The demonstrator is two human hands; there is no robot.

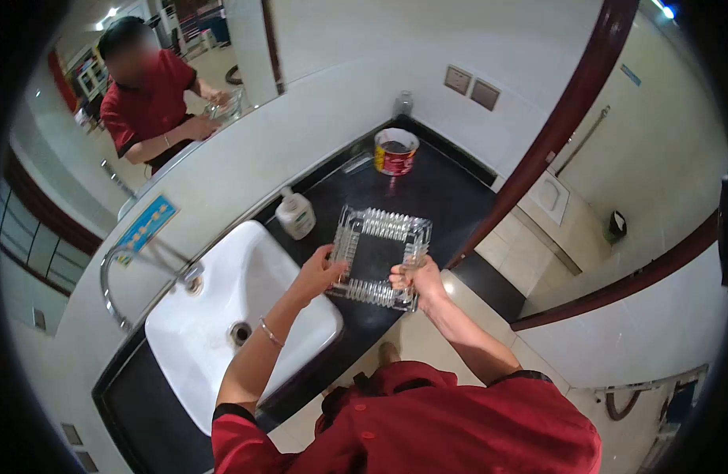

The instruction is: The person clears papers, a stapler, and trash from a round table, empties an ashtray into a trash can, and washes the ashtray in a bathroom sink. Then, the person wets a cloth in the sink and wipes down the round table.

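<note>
Pale walls, a mirror and a dark-red doorframe border the black counter.

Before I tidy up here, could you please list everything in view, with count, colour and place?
Ribbed tray: one, clear, in both hands
Sink: one, white, set in counter
Tap: one, silver, at sink's wall side
Pump bottle: one, white, beside sink
Tub: one, red, yellow and white, near counter's corner
Jar: one, clear, at the corner
Counter: one, black, around sink
Wall plates: two, brownish, above counter
Sign: one, blue, near tap
Mirror: one, reflective, upper left
Wooden frame: one, dark red, right of counter
Squat toilet: one, white, beyond frame
Bracelet: one, silver, left wrist
Shirt: one, red, bottom
Left hand: one, bare, tray's left edge
Right hand: one, bare, tray's right edge
</note>
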